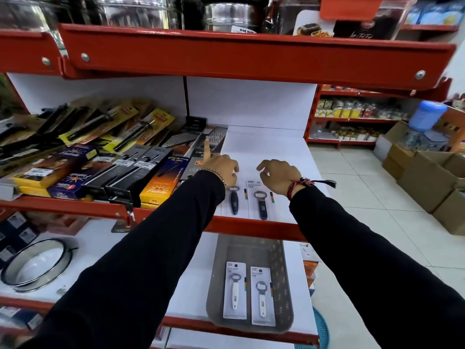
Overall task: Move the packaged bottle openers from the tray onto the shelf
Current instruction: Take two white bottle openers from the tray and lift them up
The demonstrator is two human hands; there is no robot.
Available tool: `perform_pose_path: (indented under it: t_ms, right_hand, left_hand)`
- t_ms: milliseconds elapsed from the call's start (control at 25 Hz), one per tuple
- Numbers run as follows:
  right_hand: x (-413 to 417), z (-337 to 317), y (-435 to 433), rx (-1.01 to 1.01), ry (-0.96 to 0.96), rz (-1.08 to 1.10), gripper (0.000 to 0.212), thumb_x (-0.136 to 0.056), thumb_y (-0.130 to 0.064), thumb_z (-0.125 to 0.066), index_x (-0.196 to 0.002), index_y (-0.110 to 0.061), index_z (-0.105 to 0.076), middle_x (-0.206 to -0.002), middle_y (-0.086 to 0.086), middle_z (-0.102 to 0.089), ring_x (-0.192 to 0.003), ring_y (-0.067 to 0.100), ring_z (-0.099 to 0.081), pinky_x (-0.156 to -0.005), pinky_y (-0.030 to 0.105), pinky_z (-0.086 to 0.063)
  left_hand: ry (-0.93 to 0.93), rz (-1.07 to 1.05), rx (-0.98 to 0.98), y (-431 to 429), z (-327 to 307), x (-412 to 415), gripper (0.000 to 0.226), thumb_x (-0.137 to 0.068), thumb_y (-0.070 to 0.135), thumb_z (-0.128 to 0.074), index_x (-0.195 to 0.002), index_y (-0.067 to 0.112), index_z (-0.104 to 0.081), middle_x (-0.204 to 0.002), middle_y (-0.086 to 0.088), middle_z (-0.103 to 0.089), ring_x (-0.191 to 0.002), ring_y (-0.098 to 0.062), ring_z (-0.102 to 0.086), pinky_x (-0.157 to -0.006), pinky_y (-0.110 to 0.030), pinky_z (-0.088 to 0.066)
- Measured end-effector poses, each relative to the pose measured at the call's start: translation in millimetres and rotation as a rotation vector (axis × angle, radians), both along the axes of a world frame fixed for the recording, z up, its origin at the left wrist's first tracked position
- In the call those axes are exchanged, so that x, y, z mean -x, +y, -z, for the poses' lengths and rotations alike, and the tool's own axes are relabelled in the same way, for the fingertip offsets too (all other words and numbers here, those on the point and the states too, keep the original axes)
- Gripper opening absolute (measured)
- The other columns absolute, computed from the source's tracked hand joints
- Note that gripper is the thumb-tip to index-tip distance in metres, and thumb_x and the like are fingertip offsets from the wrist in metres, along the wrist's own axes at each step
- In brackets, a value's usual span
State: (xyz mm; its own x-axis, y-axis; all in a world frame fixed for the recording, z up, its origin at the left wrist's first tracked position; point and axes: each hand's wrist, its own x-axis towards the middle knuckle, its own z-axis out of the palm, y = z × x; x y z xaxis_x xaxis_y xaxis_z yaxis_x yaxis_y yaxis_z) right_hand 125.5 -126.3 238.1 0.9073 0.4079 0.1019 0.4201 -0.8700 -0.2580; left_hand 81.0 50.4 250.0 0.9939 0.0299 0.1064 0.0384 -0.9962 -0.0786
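Both hands over the white shelf (pixel 264 147), holding nothing. Left hand (pixel 221 168) loosely open, index finger pointing up, remaining fingers curled just above the upper end of a dark-handled opener pack (pixel 234 201). Right hand (pixel 279 173) also loosely open, fingers bent downward, hovering over the top of a second dark-handled pack (pixel 260 204). Lying flat side by side near the shelf's front edge, those two. Lower down, well apart from the hands, a grey tray (pixel 284 285) with two white-handled packs (pixel 235 289) (pixel 263 295).
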Motion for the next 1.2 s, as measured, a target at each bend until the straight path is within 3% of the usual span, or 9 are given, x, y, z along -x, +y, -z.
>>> perform_pose_path:
  t_ms: [120,200,280,440,600,760,880,1080,1200]
  right_hand:
    - [31.6,-10.7,-15.4,-0.133,-0.093,0.014,0.033,-0.095,-0.029,-0.044,-0.122,-0.025,-0.063,-0.116,0.001,-0.07,-0.11,0.029,-0.062,-0.095,0.042,-0.049]
    - [59.3,-15.8,-25.1,-0.177,-0.173,0.0,0.031,-0.096,-0.029,-0.044,-0.119,-0.022,-0.064,-0.111,0.002,-0.071,-0.106,0.03,-0.063,-0.091,0.043,-0.05]
    - [89.0,-17.6,-34.9,-0.206,-0.249,-0.017,0.03,-0.096,-0.027,-0.044,-0.116,-0.02,-0.065,-0.108,0.004,-0.07,-0.103,0.031,-0.062,-0.088,0.043,-0.05]
    - [148.0,-3.5,-62.0,-0.334,-0.256,-0.068,0.025,-0.092,-0.025,-0.044,-0.108,-0.021,-0.064,-0.101,0.004,-0.067,-0.094,0.025,-0.059,-0.082,0.04,-0.05]
    - [182.8,42.2,-80.4,-0.271,0.015,-0.109,0.022,-0.09,-0.025,-0.044,-0.099,-0.021,-0.064,-0.099,0.003,-0.069,-0.089,0.024,-0.064,-0.076,0.039,-0.053]
    - [170.0,110.6,-78.6,-0.037,0.321,-0.063,0.026,-0.092,-0.018,-0.044,-0.101,-0.01,-0.067,-0.104,0.015,-0.071,-0.095,0.034,-0.067,-0.075,0.035,-0.053]
    - [146.8,159.1,-67.4,0.06,0.433,-0.046,0.032,-0.089,-0.02,-0.049,-0.115,-0.016,-0.067,-0.122,0.012,-0.068,-0.11,0.031,-0.064,-0.09,0.036,-0.052]
    - [94.8,247.4,-40.5,0.452,0.275,-0.078,0.05,-0.088,-0.036,-0.052,-0.135,-0.02,-0.055,-0.146,0.011,-0.047,-0.132,0.035,-0.044,-0.11,0.047,-0.03]
    - [69.9,281.4,-32.8,0.535,0.229,-0.082,0.059,-0.085,-0.043,-0.054,-0.137,-0.017,-0.052,-0.143,0.013,-0.044,-0.131,0.036,-0.04,-0.112,0.048,-0.022]
  left_hand:
    - [-0.085,0.026,0.108,-11.7,-11.1,28.2,0.034,-0.094,0.034,-0.046,-0.124,0.031,-0.062,-0.13,0.001,-0.062,-0.124,-0.024,-0.057,-0.12,-0.052,-0.014]
    - [-0.204,0.065,0.253,-24.6,-14.9,58.3,0.033,-0.094,0.032,-0.048,-0.124,0.028,-0.061,-0.12,0.001,-0.066,-0.116,-0.024,-0.06,-0.103,-0.039,-0.043]
    - [-0.287,0.097,0.376,-38.5,-16.2,91.2,0.03,-0.094,0.031,-0.05,-0.121,0.026,-0.061,-0.104,0.003,-0.07,-0.104,-0.022,-0.064,-0.089,-0.036,-0.052]
    - [-0.307,0.175,0.466,-59.3,-6.6,152.7,0.017,-0.091,0.034,-0.052,-0.105,0.027,-0.06,-0.083,0.008,-0.066,-0.085,-0.015,-0.063,-0.082,-0.032,-0.051]
    - [-0.123,0.132,0.435,-62.8,35.8,184.1,0.013,-0.089,0.036,-0.056,-0.096,0.028,-0.064,-0.09,0.01,-0.062,-0.084,-0.011,-0.06,-0.066,-0.026,-0.046]
    - [0.16,0.045,0.423,-56.2,103.9,175.7,0.019,-0.09,0.033,-0.058,-0.104,0.023,-0.067,-0.108,0.004,-0.067,-0.101,-0.017,-0.063,-0.088,-0.036,-0.055]
    - [0.296,-0.01,0.41,-49.9,155.1,150.9,0.026,-0.092,0.029,-0.055,-0.115,0.022,-0.066,-0.121,-0.001,-0.065,-0.113,-0.024,-0.061,-0.096,-0.038,-0.053]
    - [0.457,0.013,0.278,-43.6,237.9,85.0,0.044,-0.096,0.022,-0.052,-0.139,0.014,-0.054,-0.142,-0.011,-0.055,-0.131,-0.033,-0.05,-0.109,-0.042,-0.045]
    - [0.522,0.043,0.102,-48.2,273.9,50.5,0.058,-0.094,0.024,-0.055,-0.148,0.013,-0.04,-0.154,-0.01,-0.042,-0.141,-0.03,-0.04,-0.119,-0.043,-0.03]
